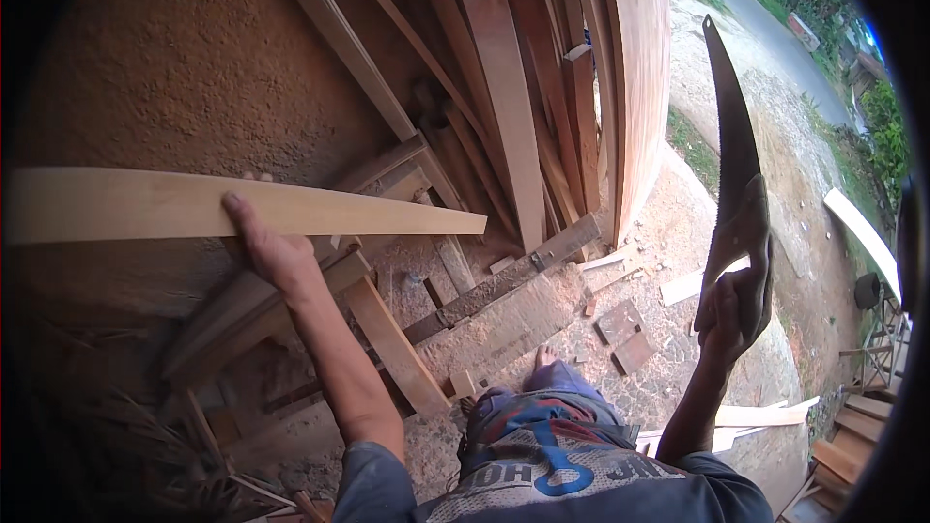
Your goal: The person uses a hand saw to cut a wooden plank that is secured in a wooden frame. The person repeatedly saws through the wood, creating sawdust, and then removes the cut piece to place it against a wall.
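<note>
My left hand (271,247) grips a long pale wooden board (358,208) near its middle, thumb on the near face and fingertips showing over the top edge. The board lies level across the left side, its squared end pointing right. On the right, my right hand (728,315) is closed round the handle of a handsaw (738,126). The saw stands upright with its tip at the top and its toothed edge toward the left. Board and saw are well apart.
Long planks (504,68) lean against a rough wall (174,68) ahead. Below the board stands a wooden frame (387,334). Offcuts (630,339) and shavings lie about my feet. Stacked lumber (857,436) is at the lower right, and a road (775,29) runs beyond.
</note>
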A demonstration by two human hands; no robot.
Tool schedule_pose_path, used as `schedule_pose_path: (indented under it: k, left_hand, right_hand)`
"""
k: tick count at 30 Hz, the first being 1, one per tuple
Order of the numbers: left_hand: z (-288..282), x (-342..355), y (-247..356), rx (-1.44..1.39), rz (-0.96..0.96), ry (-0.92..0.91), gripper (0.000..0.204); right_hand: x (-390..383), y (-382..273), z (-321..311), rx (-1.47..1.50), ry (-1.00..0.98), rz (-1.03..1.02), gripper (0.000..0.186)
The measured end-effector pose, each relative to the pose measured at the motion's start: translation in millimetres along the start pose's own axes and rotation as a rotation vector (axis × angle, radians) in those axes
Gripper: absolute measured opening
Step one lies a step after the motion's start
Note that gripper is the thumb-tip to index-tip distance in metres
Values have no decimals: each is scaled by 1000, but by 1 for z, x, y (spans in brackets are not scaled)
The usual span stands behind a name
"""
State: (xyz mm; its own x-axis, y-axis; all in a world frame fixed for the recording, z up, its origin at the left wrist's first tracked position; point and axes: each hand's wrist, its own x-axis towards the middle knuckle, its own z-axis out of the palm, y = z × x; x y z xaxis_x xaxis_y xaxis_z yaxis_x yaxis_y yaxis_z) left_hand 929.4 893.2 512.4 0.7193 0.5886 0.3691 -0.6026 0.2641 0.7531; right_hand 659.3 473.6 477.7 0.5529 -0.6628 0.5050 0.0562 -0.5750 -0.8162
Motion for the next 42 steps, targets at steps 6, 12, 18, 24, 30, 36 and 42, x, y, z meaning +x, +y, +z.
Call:
schedule_pose_path:
  k: [6, 12, 18, 24, 30, 36, 42]
  left_hand:
    - [34, -56, -169, 148, -94, -234, 37]
    - [28, -81, -287, 258, -415, -434, 45]
    - [61, -90, -339, 907, -837, -540, 93]
    - [23, -155, -304, 507, -547, -487, 71]
    - [-189, -161, -226, 670, -365, -341, 34]
    - [-428, -41, -147, 352, -450, 627, 27]
    - [-580, 78, -129, 83, -465, 984, 42]
  right_hand:
    - [-10, 52, -10, -95, -150, 74, 66]
    - [-47, 87, -22, 58, -209, 247, 68]
    - [-78, 126, -16, 252, -209, 401, 63]
    - [-91, 118, 6, 255, -216, 435, 61]
    - [-127, 118, 28, 274, -192, 477, 59]
    - [-192, 71, 52, 110, -198, 442, 67]
    - [-237, -3, 90, -212, -120, -592, 28]
